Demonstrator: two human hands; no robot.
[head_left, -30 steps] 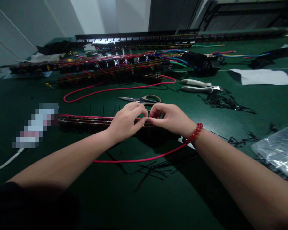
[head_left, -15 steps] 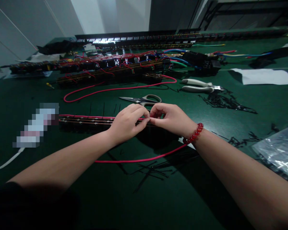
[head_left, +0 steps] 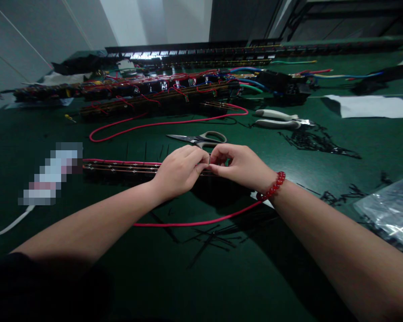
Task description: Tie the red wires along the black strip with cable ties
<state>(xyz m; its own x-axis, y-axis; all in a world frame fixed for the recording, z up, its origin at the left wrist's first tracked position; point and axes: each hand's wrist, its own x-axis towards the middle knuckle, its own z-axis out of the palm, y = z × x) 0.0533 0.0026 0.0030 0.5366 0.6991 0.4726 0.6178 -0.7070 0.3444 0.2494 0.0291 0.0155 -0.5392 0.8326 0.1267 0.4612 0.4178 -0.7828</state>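
My left hand (head_left: 179, 170) lies over a dark bar-shaped wiring assembly (head_left: 121, 169), thumb and index finger pinched together. Tip to tip with it, my right hand (head_left: 243, 167) is also pinched, a red bead bracelet (head_left: 272, 188) on its wrist. Whatever sits between the fingertips is too small and hidden to make out. Along the assembly's top runs a red wire (head_left: 117, 161) beside thin metal rods, and several upright black cable ties (head_left: 145, 152) stick out behind it. Scissors (head_left: 184, 137) lie just beyond my fingers.
Beyond the scissors are a red wire loop (head_left: 168, 122), grey-handled cutting pliers (head_left: 277, 124) and black tie scraps (head_left: 317, 142). Larger wired assemblies (head_left: 154, 91) span the back. Loose cable ties (head_left: 213, 239) lie in front, a clear plastic bag (head_left: 392, 210) at right.
Both hands stay in nearly the same place over the assembly. The left thumb and fingertips have curled in slightly at the pinch; nothing else visibly moves.
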